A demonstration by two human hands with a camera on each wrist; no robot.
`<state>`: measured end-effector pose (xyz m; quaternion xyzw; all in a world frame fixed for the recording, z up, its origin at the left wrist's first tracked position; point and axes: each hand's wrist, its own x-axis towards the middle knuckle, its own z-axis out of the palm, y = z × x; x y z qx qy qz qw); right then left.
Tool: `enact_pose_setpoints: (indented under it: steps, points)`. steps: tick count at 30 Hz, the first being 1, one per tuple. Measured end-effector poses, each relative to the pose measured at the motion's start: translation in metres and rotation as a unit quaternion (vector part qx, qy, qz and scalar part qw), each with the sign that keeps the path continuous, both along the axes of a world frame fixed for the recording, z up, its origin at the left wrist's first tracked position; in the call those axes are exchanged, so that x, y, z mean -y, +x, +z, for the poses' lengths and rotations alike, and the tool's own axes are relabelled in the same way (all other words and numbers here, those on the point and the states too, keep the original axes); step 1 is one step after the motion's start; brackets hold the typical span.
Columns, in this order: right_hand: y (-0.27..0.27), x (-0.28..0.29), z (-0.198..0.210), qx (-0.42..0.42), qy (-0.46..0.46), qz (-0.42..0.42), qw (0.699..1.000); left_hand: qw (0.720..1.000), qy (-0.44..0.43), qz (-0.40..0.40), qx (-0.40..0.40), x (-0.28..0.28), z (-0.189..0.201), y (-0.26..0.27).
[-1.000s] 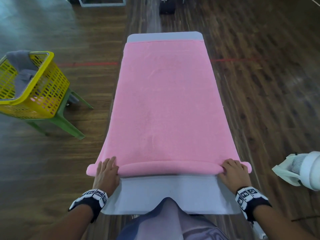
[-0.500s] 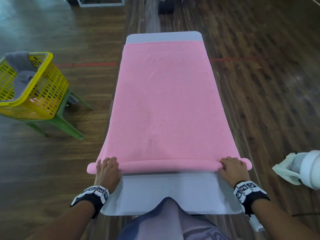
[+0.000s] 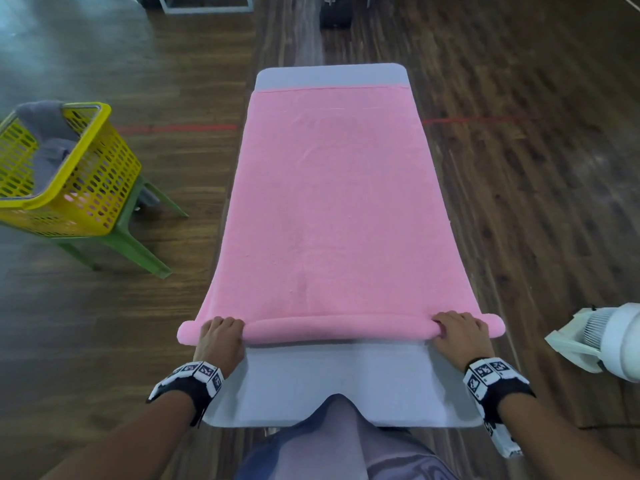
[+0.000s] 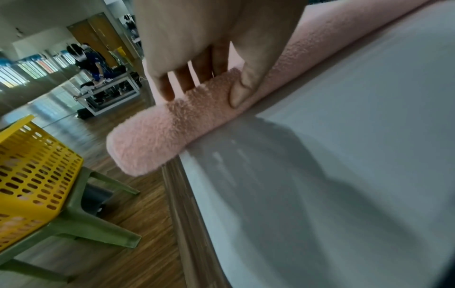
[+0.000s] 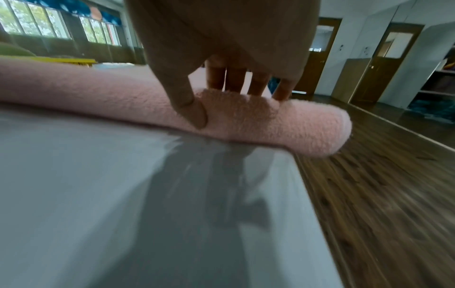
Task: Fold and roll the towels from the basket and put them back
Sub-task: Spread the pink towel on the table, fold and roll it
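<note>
Yellow basket (image 3: 69, 174) with a grey towel (image 3: 41, 133) in it sits on a green stool (image 3: 131, 237) on the floor off the worktop's (image 3: 329, 382) left edge. Left hand (image 3: 220, 337) grasps the pink towel's (image 3: 329, 202) rolled near end by the left edge, fingers curled over the roll, thumb pressed on its near side. Right hand (image 3: 460, 332) grips the same roll by the right edge; the unrolled remainder lies flat toward the far edge.
</note>
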<state>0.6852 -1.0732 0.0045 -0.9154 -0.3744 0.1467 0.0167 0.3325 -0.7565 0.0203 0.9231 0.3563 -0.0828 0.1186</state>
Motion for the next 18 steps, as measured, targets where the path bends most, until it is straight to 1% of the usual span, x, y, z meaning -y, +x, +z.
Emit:
enact_pose_setpoints:
  steps: [2, 4, 5, 7, 9, 10, 12, 14, 16, 18]
  points:
    - [0.008, -0.005, 0.002, -0.001, 0.033, 0.0, 0.999, 1.0, 0.011, 0.011, 0.014, -0.008, 0.001, 0.008]
    - [0.006, -0.007, 0.001, 0.011, 0.071, -0.01, 0.997, 1.0, 0.015, 0.02, 0.008, -0.01, -0.001, 0.013]
    - [0.004, -0.007, -0.001, 0.013, 0.072, -0.002, 0.997, 1.0, 0.011, 0.018, 0.005, -0.009, -0.001, 0.014]
    - [-0.002, -0.001, -0.005, 0.002, 0.038, 0.023, 0.999, 1.0, -0.007, -0.001, -0.005, -0.003, -0.002, 0.011]
    - [-0.008, 0.005, -0.009, -0.008, 0.022, 0.02, 1.0, 1.0, -0.011, -0.021, -0.015, 0.001, -0.004, 0.005]
    - [-0.008, 0.006, -0.008, -0.005, 0.013, 0.012, 1.0, 0.999, -0.014, -0.023, -0.031, 0.003, -0.004, 0.003]
    - [-0.008, 0.003, -0.001, 0.002, -0.036, 0.007, 0.999, 0.998, -0.016, -0.024, -0.059, 0.003, -0.002, 0.0]
    - [-0.001, -0.005, 0.006, 0.01, -0.07, 0.026, 0.997, 0.998, -0.005, -0.025, -0.061, -0.002, 0.0, 0.001]
    - [0.007, -0.009, 0.011, 0.009, -0.061, 0.024, 0.998, 0.999, 0.022, -0.026, -0.032, -0.008, 0.001, 0.005]
    - [0.01, -0.015, 0.013, -0.002, -0.008, 0.001, 1.0, 0.999, 0.033, -0.001, -0.006, -0.012, -0.001, 0.007]
